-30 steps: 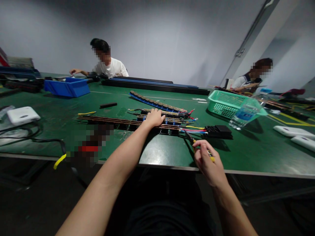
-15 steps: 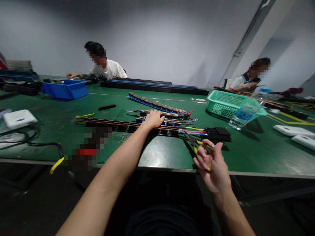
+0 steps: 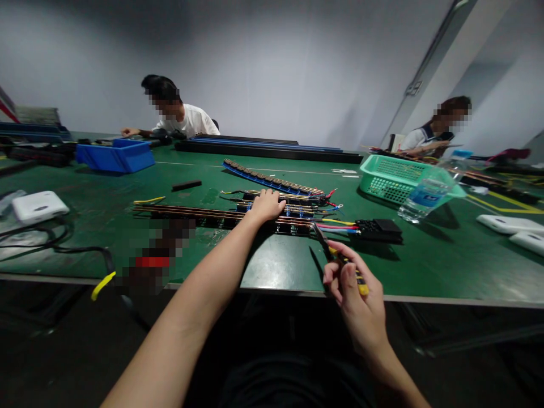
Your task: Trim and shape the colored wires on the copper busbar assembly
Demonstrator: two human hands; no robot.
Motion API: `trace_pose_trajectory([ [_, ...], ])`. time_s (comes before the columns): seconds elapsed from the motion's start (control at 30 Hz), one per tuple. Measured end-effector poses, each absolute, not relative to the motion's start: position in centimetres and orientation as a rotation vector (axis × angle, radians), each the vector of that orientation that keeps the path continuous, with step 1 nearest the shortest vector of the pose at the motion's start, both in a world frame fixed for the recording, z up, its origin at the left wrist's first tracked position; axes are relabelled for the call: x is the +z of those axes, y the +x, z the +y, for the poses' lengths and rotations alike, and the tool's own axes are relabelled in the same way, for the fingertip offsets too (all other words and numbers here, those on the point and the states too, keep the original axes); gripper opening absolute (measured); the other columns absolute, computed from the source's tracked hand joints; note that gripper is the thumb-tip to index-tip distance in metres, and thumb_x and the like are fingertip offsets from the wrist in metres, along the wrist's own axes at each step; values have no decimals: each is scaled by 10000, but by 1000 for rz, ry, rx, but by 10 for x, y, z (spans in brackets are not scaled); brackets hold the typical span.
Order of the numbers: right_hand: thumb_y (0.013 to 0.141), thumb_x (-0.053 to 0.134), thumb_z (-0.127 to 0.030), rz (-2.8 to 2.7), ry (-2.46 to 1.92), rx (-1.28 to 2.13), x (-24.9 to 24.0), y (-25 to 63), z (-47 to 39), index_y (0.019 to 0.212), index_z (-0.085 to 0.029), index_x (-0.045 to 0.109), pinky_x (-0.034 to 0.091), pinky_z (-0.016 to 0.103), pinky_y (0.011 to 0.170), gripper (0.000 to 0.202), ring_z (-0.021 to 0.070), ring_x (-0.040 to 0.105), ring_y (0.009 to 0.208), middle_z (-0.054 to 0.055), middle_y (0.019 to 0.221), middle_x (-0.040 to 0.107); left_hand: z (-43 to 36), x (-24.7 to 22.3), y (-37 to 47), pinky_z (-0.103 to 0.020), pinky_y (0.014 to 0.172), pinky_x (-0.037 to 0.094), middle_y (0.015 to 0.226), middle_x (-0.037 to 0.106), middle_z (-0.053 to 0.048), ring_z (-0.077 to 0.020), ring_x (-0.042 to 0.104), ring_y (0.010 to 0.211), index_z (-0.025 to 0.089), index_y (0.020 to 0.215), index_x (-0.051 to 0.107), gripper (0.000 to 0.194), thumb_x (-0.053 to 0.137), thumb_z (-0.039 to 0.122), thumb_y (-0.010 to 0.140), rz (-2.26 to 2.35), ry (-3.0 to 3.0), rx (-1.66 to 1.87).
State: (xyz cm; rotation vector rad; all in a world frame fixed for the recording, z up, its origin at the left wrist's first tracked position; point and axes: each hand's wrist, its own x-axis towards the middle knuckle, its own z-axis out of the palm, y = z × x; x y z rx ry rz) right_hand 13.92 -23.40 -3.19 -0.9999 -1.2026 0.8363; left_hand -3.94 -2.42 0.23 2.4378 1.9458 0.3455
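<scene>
My left hand (image 3: 268, 206) is pressed down on a long strip of copper-coloured rods (image 3: 195, 212), its fingers curled over onto the blue-and-black pieces behind. What the fingertips touch is partly hidden. In my right hand (image 3: 359, 292) is a pair of pliers (image 3: 325, 242) with yellow-and-black handles, gripped nearly closed. The pliers' tip is at the strip's right end, where coloured wires (image 3: 338, 229) run to a black connector block (image 3: 379, 230). Behind my left hand lies another strip with a blue base (image 3: 267, 180), set at a slant.
A green basket (image 3: 385, 180) and a tilted water bottle (image 3: 420, 198) stand right. A blue bin (image 3: 117, 156) and white device (image 3: 40, 205) are left, with black cable (image 3: 80, 249) near the table edge. Two people (image 3: 189, 120) sit across the table.
My right hand has turned and moved slightly left. The pliers' handles, spread before, are now squeezed together, with the jaws at the rods' right end. My left hand stays on the strip.
</scene>
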Motion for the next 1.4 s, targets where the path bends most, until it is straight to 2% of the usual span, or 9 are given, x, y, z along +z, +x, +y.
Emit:
trace_pose_trajectory([
  [0.23,960,611,-579,-1154,-999,794,-11,157,-216,1266,-185,678,245,213,410,503,58,349,428,-3,680,604,-28,4,-40,-454,1074,462,1434,571,-194,-345,487,1350,134,1353,604,476,399,455,1067,1937,2452,340],
  [0.53,924,668,-560,-1121,-1103,756,-13,164,-213,1207,-142,729,236,196,388,509,45,322,394,-26,583,572,-25,2,-40,-462,1076,456,1444,563,-200,-347,482,1353,130,1357,599,484,386,454,1068,1934,2461,346],
  [0.7,956,644,-517,-1217,-1068,684,-22,169,-203,1398,-170,619,278,196,396,562,52,356,428,8,722,662,-27,4,-40,-460,1080,459,1443,571,-189,-344,485,1355,140,1354,606,482,383,458,1069,1944,2457,337],
  [0.77,961,639,-515,-1276,-1070,658,-25,176,-195,1418,-177,593,320,196,408,570,60,392,450,13,762,669,-27,4,-39,-459,1079,462,1439,574,-189,-344,486,1355,137,1359,604,484,383,457,1069,1951,2457,337],
  [0.87,941,654,-550,-1306,-1080,616,-29,187,-183,1342,-174,625,363,192,410,550,66,441,464,9,763,651,-26,3,-39,-463,1075,466,1433,575,-201,-352,487,1353,113,1362,601,498,385,452,1067,1950,2462,341],
  [1.03,911,682,-583,-1239,-1055,564,-29,196,-173,1184,-190,664,363,179,385,479,61,459,451,2,750,641,-27,3,-39,-461,1076,465,1442,571,-198,-351,486,1353,113,1361,604,497,383,446,1067,1943,2461,339],
  [1.4,805,721,-697,-1212,-1025,572,-27,204,-132,1123,-200,610,382,188,366,601,54,472,414,-17,762,637,-28,5,-39,-463,1085,459,1456,564,-194,-348,482,1358,115,1373,596,497,387,448,1069,1944,2452,330],
])
